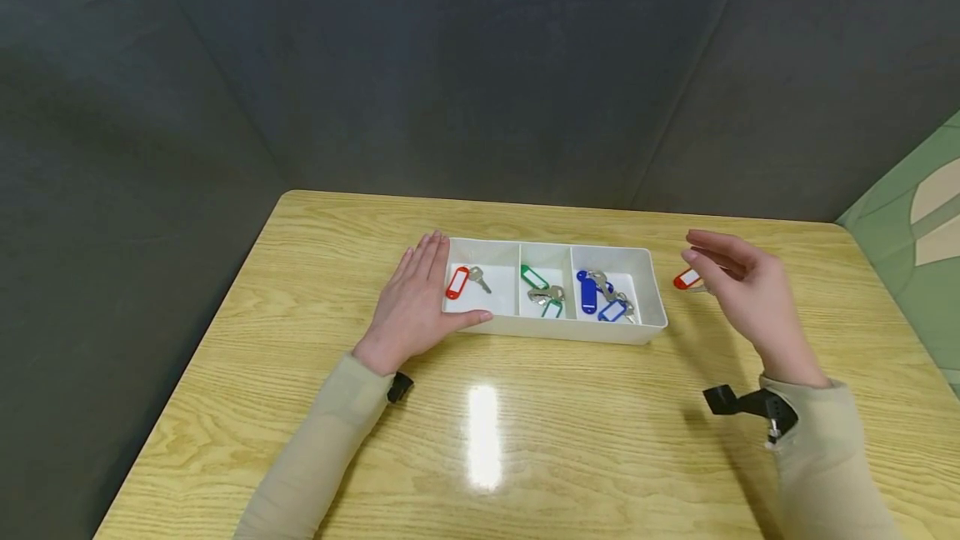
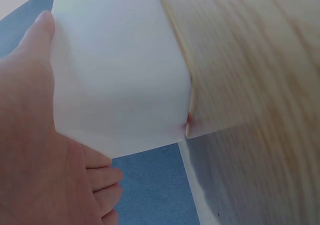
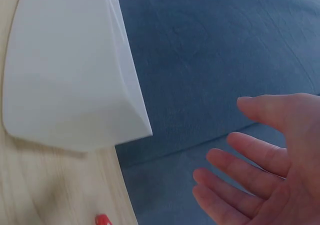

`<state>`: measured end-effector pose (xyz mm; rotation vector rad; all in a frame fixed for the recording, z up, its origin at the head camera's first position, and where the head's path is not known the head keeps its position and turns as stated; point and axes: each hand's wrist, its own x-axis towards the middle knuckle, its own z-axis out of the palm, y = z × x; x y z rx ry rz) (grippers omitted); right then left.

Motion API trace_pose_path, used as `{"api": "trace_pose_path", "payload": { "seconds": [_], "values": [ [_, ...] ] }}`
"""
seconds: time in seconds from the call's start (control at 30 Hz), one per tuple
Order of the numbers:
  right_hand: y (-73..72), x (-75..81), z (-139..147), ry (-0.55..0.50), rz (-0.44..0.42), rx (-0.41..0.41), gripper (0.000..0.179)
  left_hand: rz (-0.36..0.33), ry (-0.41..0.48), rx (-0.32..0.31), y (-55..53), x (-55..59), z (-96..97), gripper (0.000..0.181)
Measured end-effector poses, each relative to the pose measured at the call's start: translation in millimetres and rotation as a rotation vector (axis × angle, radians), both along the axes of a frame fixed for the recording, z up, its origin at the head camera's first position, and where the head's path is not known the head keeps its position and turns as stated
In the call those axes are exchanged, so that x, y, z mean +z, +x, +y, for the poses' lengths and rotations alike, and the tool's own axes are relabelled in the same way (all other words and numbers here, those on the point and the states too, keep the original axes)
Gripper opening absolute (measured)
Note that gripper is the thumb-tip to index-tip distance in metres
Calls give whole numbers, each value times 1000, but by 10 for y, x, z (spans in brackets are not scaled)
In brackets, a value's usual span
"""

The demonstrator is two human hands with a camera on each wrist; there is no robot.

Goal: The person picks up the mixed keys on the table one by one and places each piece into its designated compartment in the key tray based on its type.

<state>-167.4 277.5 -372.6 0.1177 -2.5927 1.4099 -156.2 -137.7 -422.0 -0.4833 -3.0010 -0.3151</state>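
A white three-compartment tray [image 1: 546, 328] stands on the table. My left hand [image 1: 411, 307] rests against its left end, fingers straight along that end and thumb along the front rim; the left wrist view shows the palm beside the tray wall [image 2: 120, 75]. Right of the tray, my right hand [image 1: 753, 298] hovers with fingers loosely bent and nothing between them. Just beyond its fingertips a key with a red tag [image 1: 686, 278] lies on the table, partly hidden by the hand. In the right wrist view only a bit of the red tag [image 3: 103, 219] shows.
The left compartment holds a key [image 1: 478, 277] with a red tag [image 1: 457, 282]. Keys with green tags [image 1: 533, 277] lie in the middle one, keys with blue tags [image 1: 588, 294] in the right one. The wooden table [image 1: 390, 457] meets a dark cloth wall [image 1: 465, 73] behind.
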Motion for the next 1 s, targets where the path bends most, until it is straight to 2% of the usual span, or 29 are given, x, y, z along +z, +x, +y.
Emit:
{"api": "trace_pose_path", "payload": {
  "seconds": [0.4,0.63,1.0],
  "values": [
    [18,-16,228,-6,-27,-36,46,2,-1,-3,-2,-9,-2,125],
    [41,1,322,30,-41,-61,51,10,-1,-5,-6,-10,-4,125],
    [54,-9,469,19,-75,-70,53,12,0,-9,-7,-7,-10,125]
  ]
}}
